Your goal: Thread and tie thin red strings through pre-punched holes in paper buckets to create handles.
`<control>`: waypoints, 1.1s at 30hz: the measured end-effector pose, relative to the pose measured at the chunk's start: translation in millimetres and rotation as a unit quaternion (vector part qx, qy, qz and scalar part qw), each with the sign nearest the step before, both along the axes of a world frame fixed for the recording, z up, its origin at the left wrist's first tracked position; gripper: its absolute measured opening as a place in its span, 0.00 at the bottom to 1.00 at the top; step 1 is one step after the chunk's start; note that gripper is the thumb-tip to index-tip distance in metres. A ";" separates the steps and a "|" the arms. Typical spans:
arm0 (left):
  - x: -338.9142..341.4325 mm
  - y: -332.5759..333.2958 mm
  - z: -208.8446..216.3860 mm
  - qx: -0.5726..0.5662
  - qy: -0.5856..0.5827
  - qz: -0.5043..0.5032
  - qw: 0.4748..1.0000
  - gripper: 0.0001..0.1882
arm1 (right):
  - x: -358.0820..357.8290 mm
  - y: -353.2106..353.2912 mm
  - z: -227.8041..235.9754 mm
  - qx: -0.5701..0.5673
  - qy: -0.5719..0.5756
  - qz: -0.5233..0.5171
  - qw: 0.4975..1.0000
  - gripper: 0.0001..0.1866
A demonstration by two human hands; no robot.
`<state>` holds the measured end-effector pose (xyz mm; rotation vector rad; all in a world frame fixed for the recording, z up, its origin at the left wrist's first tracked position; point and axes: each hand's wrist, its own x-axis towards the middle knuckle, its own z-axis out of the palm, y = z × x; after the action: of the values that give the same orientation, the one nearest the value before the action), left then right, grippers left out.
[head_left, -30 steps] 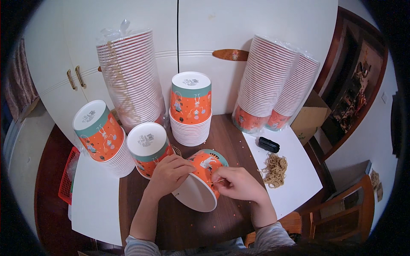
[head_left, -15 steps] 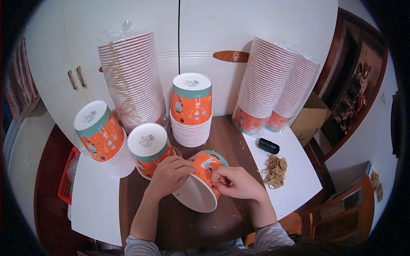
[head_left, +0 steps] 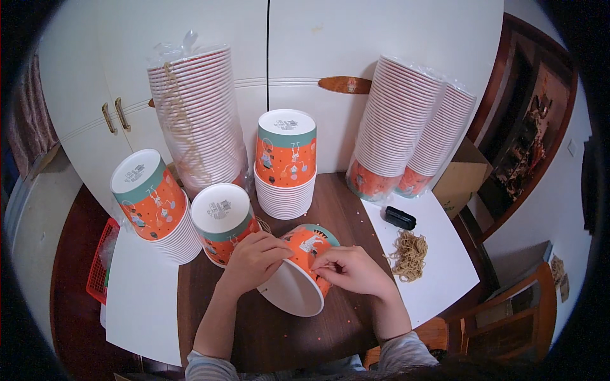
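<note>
An orange and green paper bucket (head_left: 298, 289) lies tilted on its side on the dark table strip, its white mouth facing me. The fingers of my left hand (head_left: 257, 257) are closed over its rim, thumb along the edge. My right hand (head_left: 346, 270) is pinched against the bucket's outer wall close to the rim. What its fingertips hold is too small to make out. Just left of my left hand stands an upturned bucket (head_left: 220, 209) with a white base. A bit of tan cord (head_left: 264, 225) shows behind it.
Upturned bucket stacks stand at left (head_left: 149, 197) and centre (head_left: 286, 152). Tall plastic-wrapped stacks rise at back left (head_left: 197, 114) and back right (head_left: 397, 120). On the right white leaf lie a black case (head_left: 399, 218) and a heap of tan cords (head_left: 408, 256). A red basket (head_left: 101, 263) sits lower left.
My right hand's fingers have straightened and shifted slightly left against the bucket's wall. My left hand and the bucket have stayed nearly in place.
</note>
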<state>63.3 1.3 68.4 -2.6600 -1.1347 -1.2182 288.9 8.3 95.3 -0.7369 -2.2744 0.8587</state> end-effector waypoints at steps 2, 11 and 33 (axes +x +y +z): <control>0.0 0.2 -0.5 0.000 0.001 0.000 1.000 0.08 | 0.2 0.0 0.4 -0.008 -0.014 -0.001 1.000 0.06; 0.2 1.5 -2.0 0.000 -0.002 0.004 1.000 0.08 | -3.1 -3.7 7.1 -0.041 -0.015 -0.018 0.999 0.05; 5.4 0.0 -1.3 -0.006 -0.037 0.054 0.998 0.09 | -1.1 -3.5 3.0 -0.027 0.040 -0.040 0.998 0.11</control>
<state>68.7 1.3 67.2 -2.5430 -1.2809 -1.3052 287.8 4.8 98.3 -0.7987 -2.1447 0.8998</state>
